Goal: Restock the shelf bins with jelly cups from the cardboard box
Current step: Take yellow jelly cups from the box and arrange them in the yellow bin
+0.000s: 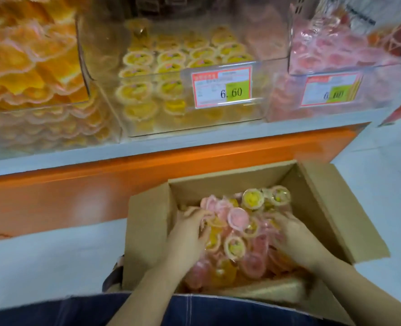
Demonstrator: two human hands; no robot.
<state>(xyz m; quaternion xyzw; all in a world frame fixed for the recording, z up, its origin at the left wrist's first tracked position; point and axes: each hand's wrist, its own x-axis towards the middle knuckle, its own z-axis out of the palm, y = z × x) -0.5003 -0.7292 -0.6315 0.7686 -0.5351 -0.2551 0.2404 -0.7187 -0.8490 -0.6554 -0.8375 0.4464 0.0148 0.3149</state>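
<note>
An open cardboard box (321, 198) sits on the floor below the shelf, filled with a mixed pile of pink and yellow jelly cups (238, 218). Both hands are down inside it. My left hand (190, 231) rests on the left side of the pile with fingers curled over some cups. My right hand (293, 238) presses into the right side, fingers blurred among pink cups. Above, the middle clear shelf bin (105, 74) holds yellow jelly cups (171, 67) and is partly filled.
A left bin (30, 67) is full of orange cups, a right bin (349, 55) holds pink ones. Price tags (221, 89) hang on the bin fronts. An orange shelf base (77, 191) stands between bins and box. My dark trousers fill the bottom edge.
</note>
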